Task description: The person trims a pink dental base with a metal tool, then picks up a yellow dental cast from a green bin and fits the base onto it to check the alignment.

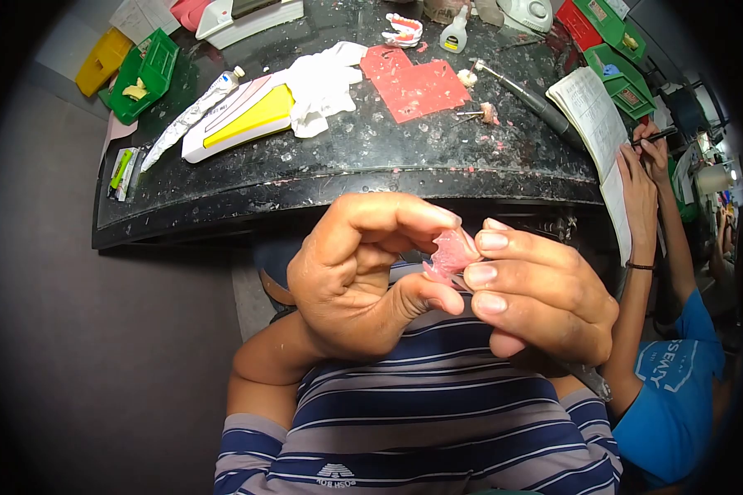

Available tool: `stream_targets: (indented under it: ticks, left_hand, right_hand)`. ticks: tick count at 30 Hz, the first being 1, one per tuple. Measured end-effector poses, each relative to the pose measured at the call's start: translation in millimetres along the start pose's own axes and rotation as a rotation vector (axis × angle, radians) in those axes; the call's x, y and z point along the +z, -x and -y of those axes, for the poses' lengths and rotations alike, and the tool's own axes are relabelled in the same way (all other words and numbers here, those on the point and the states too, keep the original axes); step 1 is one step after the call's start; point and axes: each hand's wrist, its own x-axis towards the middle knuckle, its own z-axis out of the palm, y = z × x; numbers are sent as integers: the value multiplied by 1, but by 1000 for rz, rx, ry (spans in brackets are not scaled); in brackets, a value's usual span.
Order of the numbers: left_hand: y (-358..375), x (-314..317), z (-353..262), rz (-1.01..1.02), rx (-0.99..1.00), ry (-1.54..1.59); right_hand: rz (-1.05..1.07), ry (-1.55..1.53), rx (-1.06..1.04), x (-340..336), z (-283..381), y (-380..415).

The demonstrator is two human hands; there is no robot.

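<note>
Pink piece between the hands, in a narrow pinch from both.

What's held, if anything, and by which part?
A pink dental piece: left hand on its upper and lower edges, right hand at its right edge. Any grip on the grey item below is unclear.

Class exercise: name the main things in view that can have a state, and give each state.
Left hand: gripping pink piece
Right hand: curled
Pink piece: held, ragged-edged
Red sheet: flat, notched
White cloth: rumpled
Silver tube: squeezed, creased
Bottle: upright
Notebook: open, written on
Left green bin: holding pale pieces
</note>
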Motion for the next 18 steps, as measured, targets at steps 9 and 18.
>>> stream_targets:
  ticks: [9, 18]
  left_hand:
    - [-1, 2, 0, -13, -4, -4]
    - [-1, 3, -1, -28, -27, -30]
  right_hand:
    - [12, 6, 41, 0, 2, -1]
    - [26, -11, 82, -4, 4, -1]
